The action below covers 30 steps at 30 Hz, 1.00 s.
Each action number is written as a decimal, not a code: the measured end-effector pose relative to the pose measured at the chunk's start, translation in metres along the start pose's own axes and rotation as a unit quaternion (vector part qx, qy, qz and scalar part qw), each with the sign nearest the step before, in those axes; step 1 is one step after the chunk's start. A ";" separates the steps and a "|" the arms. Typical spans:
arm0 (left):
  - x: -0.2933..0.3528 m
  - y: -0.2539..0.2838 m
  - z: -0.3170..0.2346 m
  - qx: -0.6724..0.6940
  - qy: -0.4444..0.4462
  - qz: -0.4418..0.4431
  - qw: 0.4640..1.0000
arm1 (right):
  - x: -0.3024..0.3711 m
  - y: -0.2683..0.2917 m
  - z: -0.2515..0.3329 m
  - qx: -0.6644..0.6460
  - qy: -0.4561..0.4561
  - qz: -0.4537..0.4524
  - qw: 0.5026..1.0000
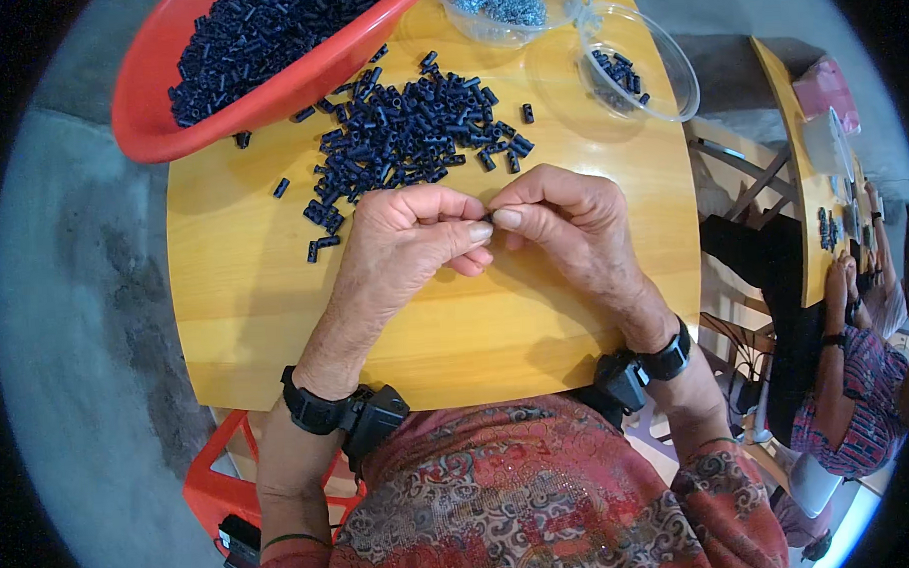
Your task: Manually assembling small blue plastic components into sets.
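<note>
Above the middle of the yellow tabletop (446,334), my left grip (412,225) and right grip (567,220) meet, both clamped on 1 small dark piece (490,218). The pinch hides most of it, so I cannot tell its full shape, or whether it is 1 part or 2. Just beyond lies a loose pile of dark tubular pieces (399,126). A red basin (154,139) at the far left holds many more, and a clear round container (673,81) at the far right holds only some. I judge the step in hand to be fine 2-handed work on this piece. The next move seems to call for a steady hold, with light, well-aligned pressure before either side lets go.
</note>
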State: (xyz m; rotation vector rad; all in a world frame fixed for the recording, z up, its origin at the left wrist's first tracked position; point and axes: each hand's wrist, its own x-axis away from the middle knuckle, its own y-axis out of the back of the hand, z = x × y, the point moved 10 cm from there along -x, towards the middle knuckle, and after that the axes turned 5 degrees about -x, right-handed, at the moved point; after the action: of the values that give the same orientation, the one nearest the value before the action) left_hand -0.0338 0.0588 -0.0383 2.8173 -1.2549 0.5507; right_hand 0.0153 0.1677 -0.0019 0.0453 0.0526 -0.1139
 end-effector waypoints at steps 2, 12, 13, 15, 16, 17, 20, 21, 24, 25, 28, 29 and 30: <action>0.000 0.001 -0.001 0.012 0.004 -0.007 1.000 | 0.000 0.006 0.005 -0.023 0.012 -0.035 0.999; 0.001 0.009 0.001 0.031 -0.021 -0.056 0.998 | 0.009 -0.010 0.049 0.288 0.203 -0.039 0.935; 0.001 0.010 -0.002 0.000 -0.033 -0.065 0.997 | 0.009 -0.012 0.049 0.289 0.202 -0.039 0.935; 0.002 0.010 -0.003 -0.015 -0.038 -0.074 0.996 | 0.011 -0.019 0.053 0.352 0.226 -0.034 0.908; 0.003 0.010 -0.005 -0.031 -0.043 -0.082 0.995 | 0.011 -0.019 0.053 0.353 0.225 -0.034 0.907; 0.003 0.009 -0.005 -0.030 -0.043 -0.082 0.995 | 0.012 -0.021 0.054 0.384 0.238 -0.035 0.891; 0.004 0.007 -0.008 -0.038 -0.049 -0.087 0.994 | 0.014 -0.022 0.053 0.414 0.252 -0.036 0.874; 0.004 0.006 -0.009 -0.044 -0.043 -0.081 0.995 | 0.014 -0.022 0.053 0.412 0.254 -0.035 0.875; 0.003 0.004 -0.007 -0.003 -0.027 -0.056 0.998 | 0.013 -0.015 0.051 0.384 0.237 -0.043 0.891; 0.003 0.001 -0.004 0.045 -0.016 -0.036 0.998 | 0.013 -0.015 0.051 0.384 0.237 -0.043 0.891; 0.004 -0.001 -0.005 -0.023 -0.030 -0.026 0.999 | 0.015 -0.016 0.054 0.386 0.263 -0.045 0.883; 0.004 -0.001 -0.005 -0.022 -0.029 -0.026 0.999 | 0.015 -0.017 0.053 0.395 0.259 -0.040 0.880; 0.002 -0.002 -0.004 -0.041 -0.026 -0.019 0.999 | 0.015 -0.017 0.052 0.405 0.256 -0.035 0.877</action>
State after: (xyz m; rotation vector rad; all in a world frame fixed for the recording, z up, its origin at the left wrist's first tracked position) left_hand -0.0323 0.0590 -0.0332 2.7985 -1.1986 0.4183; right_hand 0.0309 0.1462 0.0482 0.9184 0.5378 -0.1892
